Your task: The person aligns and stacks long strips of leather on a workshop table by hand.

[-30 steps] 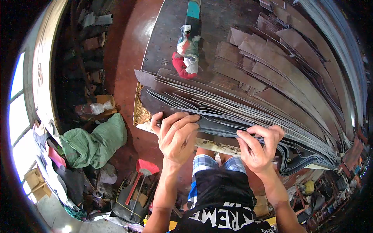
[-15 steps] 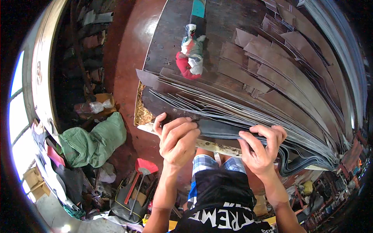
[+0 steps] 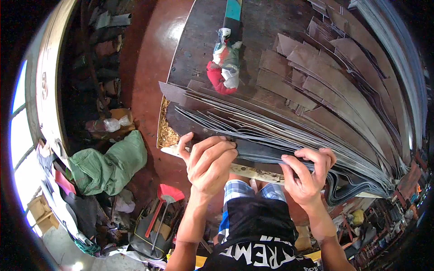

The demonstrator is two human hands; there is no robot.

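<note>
A thick stack of thin dark sheets (image 3: 271, 118) lies along the near edge of a dark worn table (image 3: 194, 49). My left hand (image 3: 209, 163) is closed on the near dark sheets (image 3: 257, 151) at their left part, fingers curled over them. Farther right, my right hand (image 3: 309, 174) pinches the same sheets at their front edge, thumb in front. To its right the sheets bend down in folds (image 3: 341, 185). Beyond the stack lies a tool with a teal blade (image 3: 233, 10) and a cloth-wrapped handle (image 3: 224, 63).
Brown sheets (image 3: 325, 86) lie fanned out at the right of the table. A green sack (image 3: 108, 165) and a red dustpan (image 3: 171, 193) are on the floor at the left. The table's chipped corner (image 3: 166, 128) is near my left hand.
Both hands have shifted slightly to the right, still on the sheets. The table and the wrapped tool also appear a little farther right in view.
</note>
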